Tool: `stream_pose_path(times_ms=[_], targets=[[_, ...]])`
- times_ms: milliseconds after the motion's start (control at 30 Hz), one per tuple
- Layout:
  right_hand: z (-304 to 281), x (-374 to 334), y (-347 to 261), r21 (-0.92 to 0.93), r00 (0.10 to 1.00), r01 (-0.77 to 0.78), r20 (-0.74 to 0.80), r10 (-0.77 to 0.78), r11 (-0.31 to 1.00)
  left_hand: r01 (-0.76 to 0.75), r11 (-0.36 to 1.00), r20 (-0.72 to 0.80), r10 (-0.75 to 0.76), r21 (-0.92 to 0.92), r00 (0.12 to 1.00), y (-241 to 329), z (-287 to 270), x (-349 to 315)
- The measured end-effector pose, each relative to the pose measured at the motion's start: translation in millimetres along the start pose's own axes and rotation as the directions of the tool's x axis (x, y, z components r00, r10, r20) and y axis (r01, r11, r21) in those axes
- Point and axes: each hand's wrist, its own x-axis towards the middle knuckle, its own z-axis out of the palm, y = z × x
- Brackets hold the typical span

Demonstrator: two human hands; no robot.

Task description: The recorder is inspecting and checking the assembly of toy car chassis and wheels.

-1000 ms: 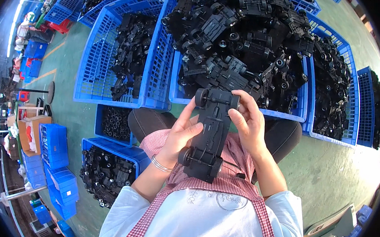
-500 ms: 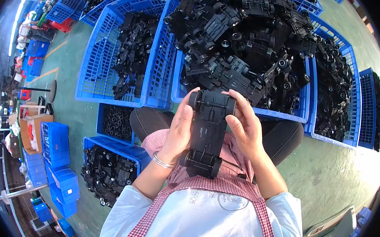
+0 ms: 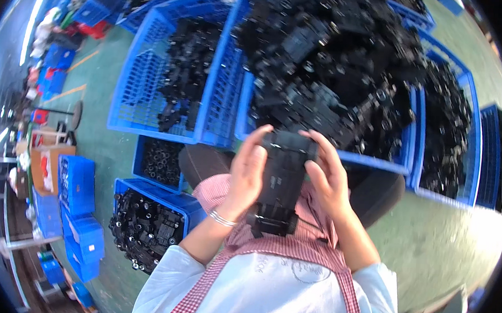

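Between my hands is a black toy car chassis (image 3: 283,179), its wheeled underside facing up and its length running from the big crate toward my lap. My left hand (image 3: 248,176) presses along its left side, fingertips by the far left wheel. From the right, my right hand (image 3: 328,179) grips the far end, the thumb near the chassis edge. The near wheels hang over my red checked apron (image 3: 320,255). Just beyond my fingers, a blue crate (image 3: 373,161) is heaped with similar black chassis (image 3: 307,105).
A blue crate (image 3: 128,104) of black parts stands at the left, another (image 3: 474,146) at the right. Left of my knee sit a small bin of black rings (image 3: 162,163) and a crate of wheeled parts (image 3: 192,210). Stacked blue bins (image 3: 78,188) stand farther left on the green floor.
The whole view has shifted slightly right and blurred. Both hands keep their hold on the chassis, which stays at nearly the same place before me.
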Motion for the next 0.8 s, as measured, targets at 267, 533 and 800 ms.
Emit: stream_pose_path(times_ms=[267, 533, 800], targets=[[-14, -9, 21, -0.182, 0.978, -0.037, -0.206, -0.002, 0.983, 0.113, 0.94, 0.047, -0.104, -0.322, 0.994, -13, 23, -12], [1, 1, 37, 0.093, 0.985, -0.018, -0.169, 0.033, 0.995, -0.202, 0.974, -0.106, 0.213, 0.099, 0.971, 4, 16, -24], [-8, -7, 27, 0.058, 0.979, -0.074, -0.185, 0.083, 0.996, -0.084, 0.987, -0.047, 0.078, -0.136, 0.996, 10, 26, -23]])
